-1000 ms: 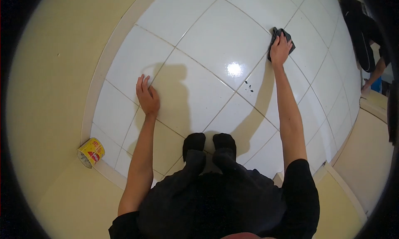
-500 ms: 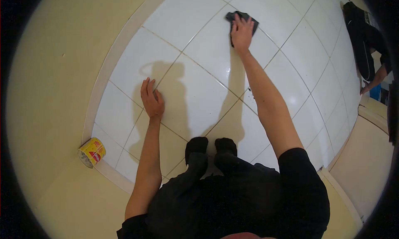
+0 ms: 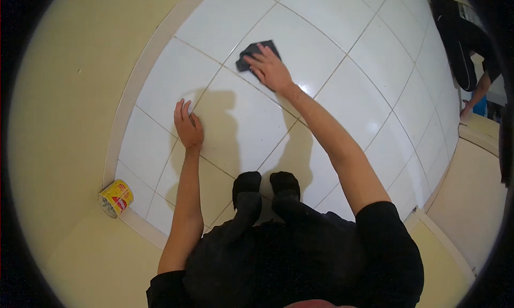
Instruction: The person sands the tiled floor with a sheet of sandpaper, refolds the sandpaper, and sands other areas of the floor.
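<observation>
My right hand point(image 3: 271, 71) is stretched out over the white tiled floor point(image 3: 310, 32), pressing down on a dark grey cloth point(image 3: 266, 44). The cloth lies bunched beneath the palm and fingers, with its edges sticking out at the front and left. My left hand point(image 3: 188, 127) is at the left, its fingers apart and holding nothing. It is at the tiles or just above them; the contact cannot be made out. Both feet, in black socks point(image 3: 247, 182), stand on the floor between my arms.
A yellow tin point(image 3: 115, 197) stands by the wall base at the lower left. A skirting point(image 3: 133, 83) runs along the yellow wall. At the upper right is another person in dark clothes point(image 3: 459, 45), one hand low near a blue object point(image 3: 479, 106). A door point(image 3: 468, 193) is at the right.
My right hand has swept the cloth left and nearer to me across the tiles. My left hand stays in about the same place with its fingers apart. The view has shifted slightly.
</observation>
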